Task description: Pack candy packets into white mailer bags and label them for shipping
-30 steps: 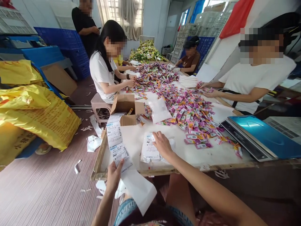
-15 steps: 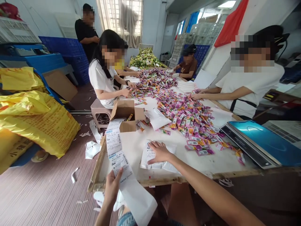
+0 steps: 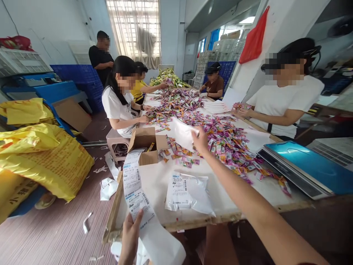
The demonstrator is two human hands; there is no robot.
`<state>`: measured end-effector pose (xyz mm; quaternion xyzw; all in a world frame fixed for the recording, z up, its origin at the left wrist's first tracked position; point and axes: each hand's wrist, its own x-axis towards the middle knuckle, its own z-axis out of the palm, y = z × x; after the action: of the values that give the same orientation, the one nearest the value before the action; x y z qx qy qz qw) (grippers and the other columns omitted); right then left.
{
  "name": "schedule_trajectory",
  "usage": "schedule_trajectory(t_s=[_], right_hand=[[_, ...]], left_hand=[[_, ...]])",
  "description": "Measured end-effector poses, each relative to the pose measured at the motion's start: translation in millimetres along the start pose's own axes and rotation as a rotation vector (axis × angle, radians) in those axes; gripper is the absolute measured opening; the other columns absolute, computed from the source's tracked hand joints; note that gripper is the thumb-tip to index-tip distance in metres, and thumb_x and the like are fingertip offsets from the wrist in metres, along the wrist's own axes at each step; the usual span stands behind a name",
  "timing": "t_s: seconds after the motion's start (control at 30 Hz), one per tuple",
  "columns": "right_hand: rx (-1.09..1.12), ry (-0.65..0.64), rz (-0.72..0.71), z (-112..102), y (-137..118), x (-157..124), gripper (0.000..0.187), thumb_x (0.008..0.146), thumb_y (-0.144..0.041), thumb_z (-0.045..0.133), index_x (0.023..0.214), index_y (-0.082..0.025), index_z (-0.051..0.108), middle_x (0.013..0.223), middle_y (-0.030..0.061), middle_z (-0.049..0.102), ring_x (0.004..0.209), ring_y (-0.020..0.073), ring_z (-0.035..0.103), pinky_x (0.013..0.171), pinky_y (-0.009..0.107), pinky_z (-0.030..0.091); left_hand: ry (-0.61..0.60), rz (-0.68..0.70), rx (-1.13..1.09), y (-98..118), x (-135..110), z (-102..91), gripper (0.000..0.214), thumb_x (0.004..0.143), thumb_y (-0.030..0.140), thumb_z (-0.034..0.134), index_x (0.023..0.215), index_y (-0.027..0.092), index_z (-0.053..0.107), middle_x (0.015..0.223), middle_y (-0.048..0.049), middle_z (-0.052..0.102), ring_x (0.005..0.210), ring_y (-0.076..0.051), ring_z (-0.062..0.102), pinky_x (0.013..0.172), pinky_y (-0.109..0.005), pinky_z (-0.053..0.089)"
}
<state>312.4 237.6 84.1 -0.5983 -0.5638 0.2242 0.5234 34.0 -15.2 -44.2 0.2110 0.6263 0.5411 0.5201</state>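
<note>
My left hand [image 3: 130,229] pinches a long strip of printed shipping labels [image 3: 137,203] at the table's near left edge. The strip's upper end runs up to the cardboard box, and a blank white length curls down below my hand. Farther out, my right hand [image 3: 199,141] grips the right edge of a white mailer bag [image 3: 182,134], raised over the packets. Flat on the table between my arms lies another white mailer bag [image 3: 199,193] with a shipping label [image 3: 179,188] stuck on its left part.
An open cardboard box [image 3: 148,158] stands at the table's left edge. Small purple and orange packets [image 3: 220,147] are heaped along the middle. A scale [image 3: 295,173] with a blue top sits at right. Several people work around the table; a yellow sack [image 3: 46,158] lies left.
My right hand has left the labelled mailer bag and reached forward, taking hold of the other mailer bag and lifting it. My left hand still holds the label strip.
</note>
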Motion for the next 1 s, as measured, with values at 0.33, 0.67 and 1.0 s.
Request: schedule_trajectory(t_s=[0.33,0.67,1.0], right_hand=[[-0.052,-0.511,-0.018,-76,40,-47,0.026,0.077,-0.043,0.064,0.077,-0.017,0.063,0.060,0.0016,0.060,0.060,0.0150,0.050,0.062,0.029,0.040],[0.066,-0.535,-0.052,-39,43,-160,0.033,0.084,-0.037,0.058,0.114,-0.024,0.053,0.095,0.0041,0.064,0.096,0.0221,0.058,0.090,0.041,0.042],[0.052,-0.645,-0.467,-29,-17,-244,0.025,0.080,-0.011,0.062,0.103,-0.021,0.063,0.091,0.0028,0.068,0.087,0.0174,0.060,0.080,0.028,0.045]], left_hand=[[-0.121,0.104,-0.073,36,-30,15.9,0.078,0.069,0.039,0.074,0.138,0.029,0.039,0.121,-0.0069,0.067,0.113,-0.028,0.060,0.088,-0.034,0.053],[-0.480,0.143,0.025,29,-48,36.7,0.041,0.077,0.029,0.069,0.116,0.022,0.066,0.114,-0.0065,0.071,0.114,-0.028,0.059,0.102,-0.037,0.041],[-0.463,-0.115,-0.209,40,-51,56.5,0.041,0.078,0.044,0.061,0.099,0.011,0.072,0.093,-0.0121,0.075,0.097,-0.031,0.066,0.087,-0.040,0.052]])
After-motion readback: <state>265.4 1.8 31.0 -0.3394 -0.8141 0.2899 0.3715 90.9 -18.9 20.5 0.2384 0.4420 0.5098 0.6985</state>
